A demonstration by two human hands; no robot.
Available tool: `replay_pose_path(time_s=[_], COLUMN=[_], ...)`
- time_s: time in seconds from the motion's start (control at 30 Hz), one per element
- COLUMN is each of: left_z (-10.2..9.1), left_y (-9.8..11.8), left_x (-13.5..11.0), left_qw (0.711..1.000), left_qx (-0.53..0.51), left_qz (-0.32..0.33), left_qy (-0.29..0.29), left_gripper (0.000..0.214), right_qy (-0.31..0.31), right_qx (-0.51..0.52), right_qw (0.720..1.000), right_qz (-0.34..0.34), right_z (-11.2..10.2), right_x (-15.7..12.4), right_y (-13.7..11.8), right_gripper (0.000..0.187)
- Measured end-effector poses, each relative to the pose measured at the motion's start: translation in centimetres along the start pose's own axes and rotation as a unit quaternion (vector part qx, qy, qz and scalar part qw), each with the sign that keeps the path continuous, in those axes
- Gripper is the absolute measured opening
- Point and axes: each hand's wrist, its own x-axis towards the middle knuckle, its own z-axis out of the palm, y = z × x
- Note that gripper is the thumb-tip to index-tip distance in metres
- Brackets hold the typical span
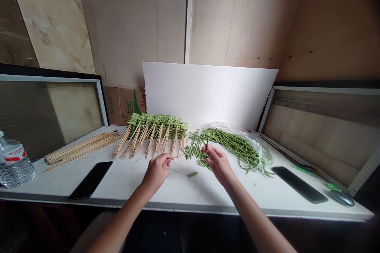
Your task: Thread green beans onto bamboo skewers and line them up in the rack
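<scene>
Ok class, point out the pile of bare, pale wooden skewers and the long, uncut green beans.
Bare, pale wooden skewers [84, 146]: head view, middle of the pile.
Long, uncut green beans [234, 144]: head view, middle of the bunch.

Gap between phone [90, 180] and left hand [156, 169]

There were two hands [157, 169] [219, 162], one held skewer [177, 156], one water bottle [14, 162], one foam board [208, 93], uncountable long beans [231, 143].

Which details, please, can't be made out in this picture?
Head view throughout:
Skewer: near end hidden by the left hand; tip too small to tell.
Loose cut beans: partly behind the right hand.
Cardboard box: right part hidden by the white board.
Water bottle: cut off by the left edge.
</scene>
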Motion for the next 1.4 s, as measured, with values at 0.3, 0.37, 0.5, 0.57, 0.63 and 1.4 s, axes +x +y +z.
replay_pose_path(time_s=[0.3,0.37,0.5,0.57,0.63,1.4], left_z=[-0.2,-0.2,-0.1,-0.1,-0.1,-0.7], left_y=[0.4,0.5,0.3,0.3,0.3,0.0], left_x=[0.2,0.2,0.2,0.2,0.2,0.3], left_qw=[1.0,1.0,1.0,1.0,1.0,0.999], left_qx=[0.002,0.001,0.002,0.004,0.008,0.025], left_qz=[-0.006,-0.004,0.004,0.006,0.01,0.03], left_qy=[-0.002,-0.003,-0.002,-0.003,-0.004,-0.007], left_gripper=[0.034,0.035,0.036,0.037,0.037,0.05], right_qy=[-0.001,0.0,-0.002,-0.001,0.0,0.029], right_qx=[0.001,-0.004,0.009,0.015,0.019,-0.077], right_qw=[1.0,1.0,1.0,1.0,1.0,0.996], right_qz=[0.006,0.006,0.01,0.01,0.009,-0.014], right_z=[-0.5,-0.5,-0.5,-0.6,-0.6,-0.2], right_x=[0.3,0.3,0.4,0.4,0.4,0.0], right_y=[0.7,0.7,0.8,0.8,0.8,-0.4], right_gripper=[0.036,0.037,0.032,0.029,0.028,0.039])
